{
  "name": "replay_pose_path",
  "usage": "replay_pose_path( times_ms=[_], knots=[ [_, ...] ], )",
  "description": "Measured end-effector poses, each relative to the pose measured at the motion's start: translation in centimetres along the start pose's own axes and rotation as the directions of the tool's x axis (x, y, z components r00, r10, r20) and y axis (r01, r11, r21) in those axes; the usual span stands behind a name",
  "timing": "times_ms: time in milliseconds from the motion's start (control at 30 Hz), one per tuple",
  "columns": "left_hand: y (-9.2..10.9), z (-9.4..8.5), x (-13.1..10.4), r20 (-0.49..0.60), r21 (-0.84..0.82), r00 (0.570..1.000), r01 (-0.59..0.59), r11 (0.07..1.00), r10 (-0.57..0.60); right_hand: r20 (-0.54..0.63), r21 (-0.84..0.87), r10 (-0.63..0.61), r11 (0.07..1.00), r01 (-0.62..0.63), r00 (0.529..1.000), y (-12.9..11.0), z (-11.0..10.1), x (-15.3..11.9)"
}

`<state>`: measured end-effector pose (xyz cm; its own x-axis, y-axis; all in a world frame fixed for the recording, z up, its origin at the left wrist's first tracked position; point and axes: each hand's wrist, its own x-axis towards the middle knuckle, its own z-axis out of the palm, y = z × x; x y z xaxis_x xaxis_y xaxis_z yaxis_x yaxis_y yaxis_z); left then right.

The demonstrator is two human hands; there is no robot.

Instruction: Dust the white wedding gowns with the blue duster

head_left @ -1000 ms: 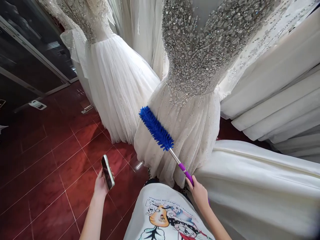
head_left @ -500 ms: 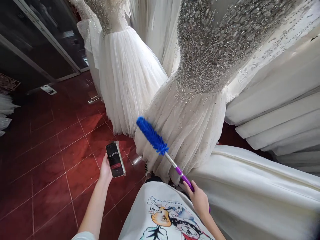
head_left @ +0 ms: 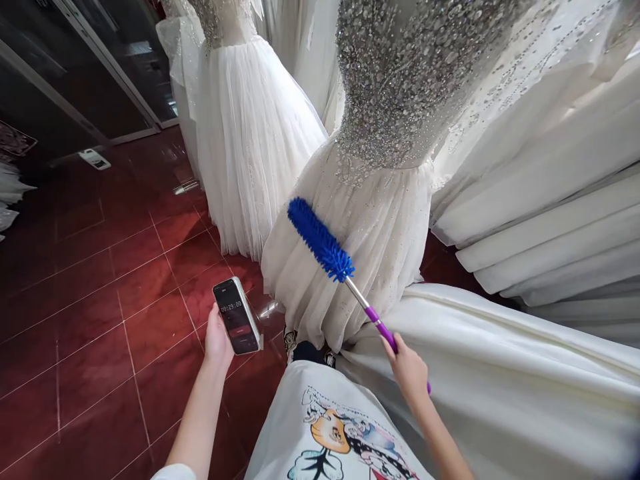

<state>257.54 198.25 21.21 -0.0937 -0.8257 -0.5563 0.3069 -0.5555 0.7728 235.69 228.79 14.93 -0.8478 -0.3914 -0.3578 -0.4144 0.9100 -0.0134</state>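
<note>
My right hand [head_left: 411, 371] is closed around the purple handle of a duster [head_left: 320, 239] with a fluffy blue head and a metal shaft. The blue head overlaps the skirt of a beaded wedding dress [head_left: 385, 87] in front of me; whether it presses on the fabric I cannot tell. In my left hand [head_left: 219, 341] is a smartphone [head_left: 237, 316], screen facing up, with 00:29:00 on its dark display. My left fingers are mostly hidden behind the phone.
Another white gown [head_left: 255, 140] stands farther back to the left. White fabric [head_left: 480, 360] spreads low at the right, below more hanging gowns [head_left: 550, 193]. Red tiles [head_left: 90, 293] cover the floor, and a glass door [head_left: 75, 73] is at the upper left.
The duster has moved up and slightly right across the beaded dress's skirt, with my right hand. My left hand and the phone have shifted slightly right, and the view has shifted a little.
</note>
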Motion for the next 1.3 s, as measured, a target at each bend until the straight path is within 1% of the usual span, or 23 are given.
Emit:
replay_pose_path(
  times_ms=[67,133,167,233,333,433,500,600,633,700,800,867,900,933,967,1033,1100,1200,1267,1300],
  knots=[
    [0.6,0.3,-0.7,0.002,-0.004,1.0,-0.022,1.0,0.022,0.062,-0.005,-0.016,1.0,0.016,0.998,0.1,2.5,-1.1],
    [1.2,0.2,-1.3,0.007,-0.004,1.0,-0.029,1.0,0.029,0.114,0.01,-0.025,1.0,0.024,0.993,0.0,4.3,-2.3],
    [1.5,0.1,-1.5,0.011,-0.004,1.0,-0.028,1.0,0.028,0.137,0.014,-0.026,1.0,0.024,0.99,-0.1,4.8,-2.9],
    [2.0,-0.1,-1.7,0.014,-0.005,1.0,-0.028,1.0,0.028,0.166,0.019,-0.021,1.0,0.018,0.986,-0.3,5.1,-4.1],
    [2.4,-0.4,-2.0,-0.014,0.002,0.999,-0.034,0.999,0.034,0.196,0.039,-0.005,0.999,-0.003,0.981,-0.8,4.4,-5.9],
    [2.2,-0.3,-2.2,-0.042,0.029,0.998,-0.049,0.998,0.05,0.216,0.075,0.034,0.996,-0.051,0.976,-1.0,3.2,-7.4],
    [1.9,-0.1,-2.4,-0.028,0.061,0.999,-0.036,0.998,0.037,0.215,0.1,0.07,0.991,-0.093,0.974,-0.9,2.2,-8.2],
    [1.4,0.2,-3.0,0.045,0.077,0.999,-0.013,0.997,0.01,0.178,0.16,0.118,0.976,-0.147,0.977,-0.4,0.6,-8.6],
    [1.2,0.3,-3.4,0.067,0.071,0.998,-0.015,0.997,0.011,0.147,0.179,0.136,0.971,-0.161,0.98,-0.1,-0.1,-8.5],
    [0.8,0.3,-4.3,0.092,0.053,0.996,-0.023,0.998,0.018,0.05,0.203,0.175,0.962,-0.182,0.983,0.5,-1.6,-8.0],
    [0.1,0.5,-6.2,0.073,0.029,0.997,-0.021,0.999,0.019,-0.137,0.206,0.22,0.96,-0.19,0.966,1.9,-4.0,-6.6],
    [-0.8,0.7,-7.5,0.043,0.001,0.999,-0.025,1.0,0.025,-0.232,0.207,0.198,0.967,-0.151,0.952,3.1,-5.3,-5.5],
    [-1.2,0.9,-8.2,0.032,-0.017,0.999,-0.03,0.999,0.03,-0.255,0.206,0.173,0.971,-0.121,0.951,3.9,-5.6,-4.8],
    [-1.7,1.1,-8.9,0.029,-0.037,0.999,-0.034,0.999,0.035,-0.256,0.203,0.14,0.975,-0.089,0.956,4.6,-5.7,-4.2],
    [-2.3,1.4,-9.5,0.033,-0.056,0.999,-0.035,0.998,0.037,-0.232,0.2,0.101,0.978,-0.055,0.968,5.3,-5.6,-3.5],
    [-3.2,1.8,-10.7,0.053,-0.084,0.998,-0.024,0.996,0.029,-0.132,0.184,0.025,0.983,0.0,0.991,6.6,-4.6,-2.2],
    [-3.9,2.2,-11.7,0.059,-0.106,0.998,-0.01,0.994,0.016,-0.016,0.149,-0.034,0.988,0.036,0.999,7.6,-3.2,-1.2],
    [-4.7,2.6,-12.9,0.017,-0.16,1.0,0.006,0.987,-0.003,0.107,0.075,-0.101,0.993,0.093,0.989,8.7,-1.0,-0.4],
    [-5.2,2.5,-13.4,0.0,-0.209,0.998,0.054,0.976,-0.055,0.144,0.03,-0.16,0.987,0.158,0.977,9.4,0.1,-0.1],
    [-5.5,2.4,-13.7,0.01,-0.234,0.996,0.089,0.968,-0.089,0.152,0.006,-0.194,0.981,0.196,0.969,9.8,0.6,-0.1]
  ],
)
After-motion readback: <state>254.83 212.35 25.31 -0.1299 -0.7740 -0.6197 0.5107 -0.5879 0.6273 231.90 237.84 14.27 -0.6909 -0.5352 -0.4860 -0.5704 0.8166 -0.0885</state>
